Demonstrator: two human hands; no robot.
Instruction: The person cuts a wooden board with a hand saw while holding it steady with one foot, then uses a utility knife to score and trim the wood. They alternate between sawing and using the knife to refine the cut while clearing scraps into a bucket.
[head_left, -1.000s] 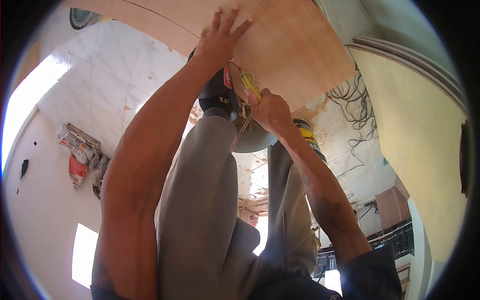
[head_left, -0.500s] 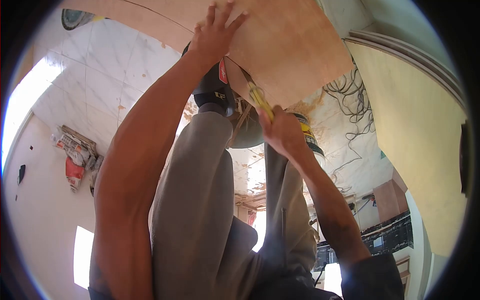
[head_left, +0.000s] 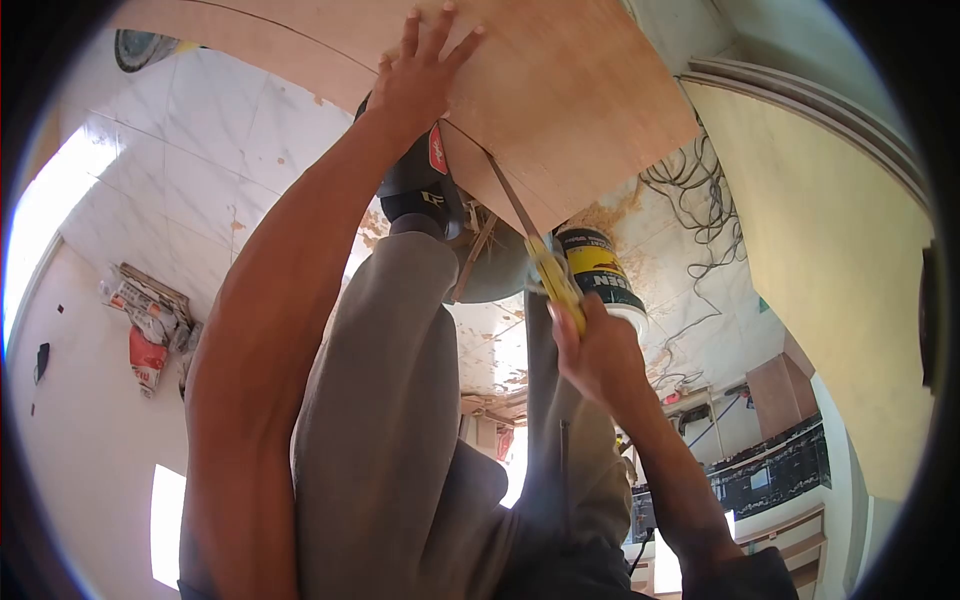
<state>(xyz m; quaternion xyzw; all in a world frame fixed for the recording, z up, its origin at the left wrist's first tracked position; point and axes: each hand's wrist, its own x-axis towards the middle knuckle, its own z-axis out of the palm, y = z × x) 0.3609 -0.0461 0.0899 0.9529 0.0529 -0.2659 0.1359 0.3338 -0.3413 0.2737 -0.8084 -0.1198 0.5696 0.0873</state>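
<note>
My left hand point(head_left: 418, 88) lies flat with spread fingers on a brown plywood sheet point(head_left: 580, 95) at the top of the view. My right hand point(head_left: 603, 352) is wrapped round the yellow handle of a handsaw point(head_left: 557, 275). The saw's narrow blade slants up and left to the plywood, where its tip end meets a cut line. Under my left wrist is a dark shoe point(head_left: 408, 190) with a red label; part of it is hidden by the forearm.
A paint bucket point(head_left: 600, 265) stands right of the saw on the sawdust-strewn tiled floor. Coiled cable point(head_left: 695, 200) lies beyond it. A pale board point(head_left: 810, 250) leans at the right. Papers and a red packet point(head_left: 148, 350) lie on the left.
My right hand has drawn the saw back, down and to the right, so more blade shows below the plywood's edge. My left hand stays on the sheet.
</note>
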